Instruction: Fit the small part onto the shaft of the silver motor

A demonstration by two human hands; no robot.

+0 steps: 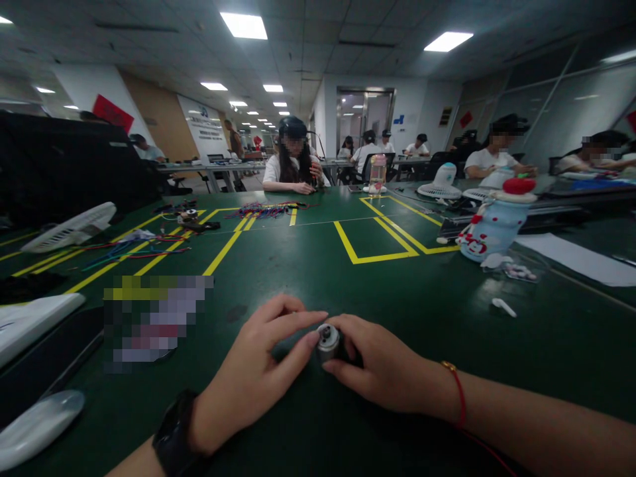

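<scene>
- Work in hand, one item: a small metal cylinder [328, 346], located just ahead of us between our two hands, over the green table [278, 271]. Its round end faces up towards us, with a small dark fitting near the middle.
- Done, as far as we see: cylinder picked out and secured in one hand, its end exposed to view.
- Left: release and setting-down not yet made. Whether the fitting is finished or needs further attention, we cannot tell. Our judgement: handling is in mid-course.
- Right hand [375, 361]: grasping the cylinder from its right side, thumb at the near side, index finger bent round the far side; remaining fingers mostly hidden. Wrist low, forearm entering from the lower right; red cord bracelet [462, 401] worn.
- Left hand [265, 358]: thumb tip at the cylinder's left edge, seemingly touching; index finger stretched across beyond the end, its tip beside the right hand's index finger. Other fingers curled behind. Whether it pinches or merely steadies, we cannot tell. Forearm from the lower left, black watch [176, 424] at the wrist.
- Surroundings: loose wires [268, 211] on the far part of the table; light-blue cup [497, 228] to the right, well apart.
</scene>
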